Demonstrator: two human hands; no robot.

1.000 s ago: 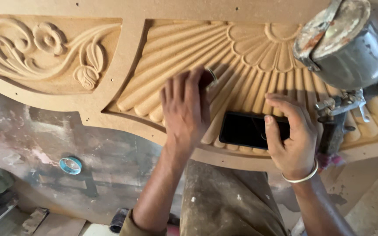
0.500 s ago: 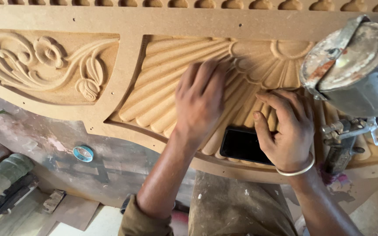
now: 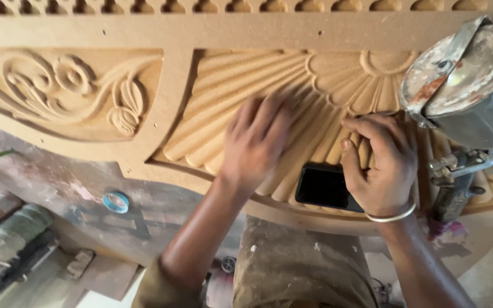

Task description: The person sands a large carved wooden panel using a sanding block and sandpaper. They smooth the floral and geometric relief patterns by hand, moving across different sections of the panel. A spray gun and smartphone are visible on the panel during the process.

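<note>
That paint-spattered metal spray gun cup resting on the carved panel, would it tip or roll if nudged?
Probably top-heavy: the metal cup sits above a slim gun body. Its rounded wall might roll on the ridged carved panel. Likely rigid, maybe heavy.

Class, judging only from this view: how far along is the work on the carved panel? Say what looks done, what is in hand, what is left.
Done: the scroll relief and fan flutes are fully carved. In hand: the left hand, blurred, lies flat on the flutes; the right hand rests beside a phone. Left: the panel is bare, with the spray gun lying unused.

Tan carved wooden panel [image 3: 246, 85] with fan-shaped fluting, lying flat, black phone [image 3: 323, 186] on its lower edge
</note>
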